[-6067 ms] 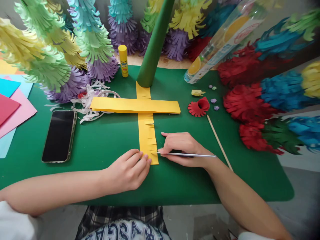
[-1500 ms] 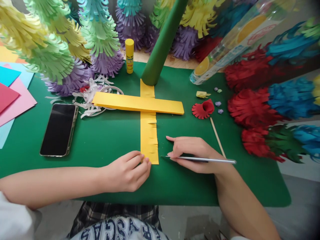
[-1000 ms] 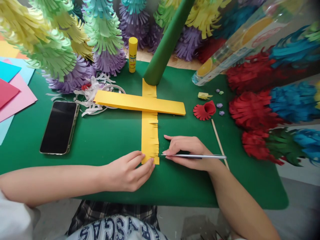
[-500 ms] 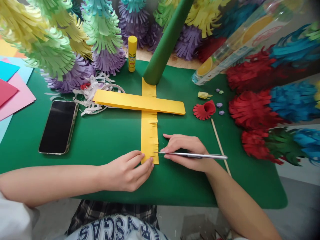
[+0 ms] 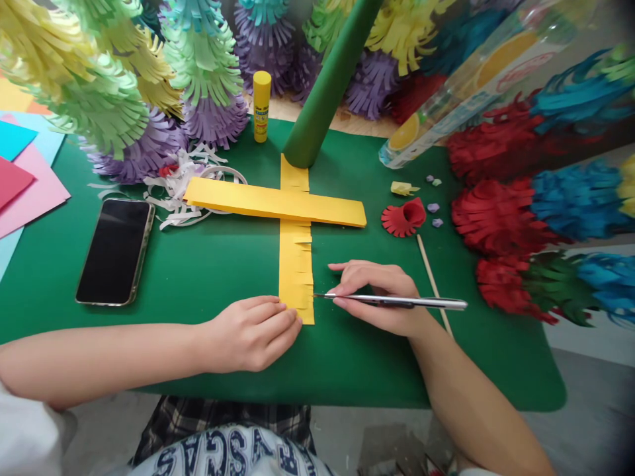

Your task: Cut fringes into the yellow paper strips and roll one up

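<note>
A yellow paper strip (image 5: 296, 264) lies lengthwise on the green table, with short slits along its right edge. My left hand (image 5: 260, 332) holds its near end down with bent fingers. In my right hand (image 5: 380, 294) is a slim silver craft knife (image 5: 426, 302), gripped between thumb and fingers. The knife's thin tip points left and sits at the strip's right edge; whether it touches the paper I cannot tell. Across the strip's upper part rests a folded yellow paper band (image 5: 272, 201). The foot of a green paper cone (image 5: 327, 92) stands at the strip's far end.
A phone (image 5: 115, 252) lies at left, below white paper shreds (image 5: 183, 182). A glue stick (image 5: 261, 106) stands behind. At right are a red fringed paper piece (image 5: 401, 219), a wooden stick (image 5: 429, 268) and a clear plastic tube (image 5: 446, 99). Fringed paper cones (image 5: 203, 73) surround the table.
My right hand and the craft knife have shifted a little right, bringing the tip from over the strip to its edge. My left hand has moved up slightly, still on the strip.
</note>
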Demonstrator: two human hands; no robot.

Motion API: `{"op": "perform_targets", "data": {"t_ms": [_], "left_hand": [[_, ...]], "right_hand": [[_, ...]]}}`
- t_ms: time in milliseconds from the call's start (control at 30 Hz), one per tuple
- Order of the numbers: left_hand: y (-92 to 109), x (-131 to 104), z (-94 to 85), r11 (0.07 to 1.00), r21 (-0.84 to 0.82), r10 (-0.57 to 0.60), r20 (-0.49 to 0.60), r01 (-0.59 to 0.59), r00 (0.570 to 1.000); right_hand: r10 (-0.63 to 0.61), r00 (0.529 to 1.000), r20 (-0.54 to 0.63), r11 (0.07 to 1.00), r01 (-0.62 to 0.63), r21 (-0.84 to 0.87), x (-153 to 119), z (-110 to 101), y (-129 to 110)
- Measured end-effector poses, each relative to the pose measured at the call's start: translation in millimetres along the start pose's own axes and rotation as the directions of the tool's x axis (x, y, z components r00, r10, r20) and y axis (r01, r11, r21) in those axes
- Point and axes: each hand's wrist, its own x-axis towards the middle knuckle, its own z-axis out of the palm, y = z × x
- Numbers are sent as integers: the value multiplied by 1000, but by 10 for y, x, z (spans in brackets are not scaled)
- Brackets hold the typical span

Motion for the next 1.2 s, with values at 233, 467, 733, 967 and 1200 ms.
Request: {"op": "perform_targets", "data": {"t_ms": [233,467,733,967,1200], "left_hand": [[36,-32,-5,997,57,41,22,-42,999],[39,-35,-2,998,56,41,19,-42,999],[38,-33,-8,998,44,40,13,-41,999],[37,-13,-14,998,42,37,19,-37,999],[37,-13,-22,998,61,24,39,-27,999]], "right_hand": [[-19,997,74,998,14,65,5,76,-1],[-28,982,185,998,16,63,-18,148,15],[-39,977,211,998,30,47,-14,142,19],[-105,966,237,994,108,-4,-22,139,17],[-159,941,298,981,184,-58,-33,127,-9]]}}
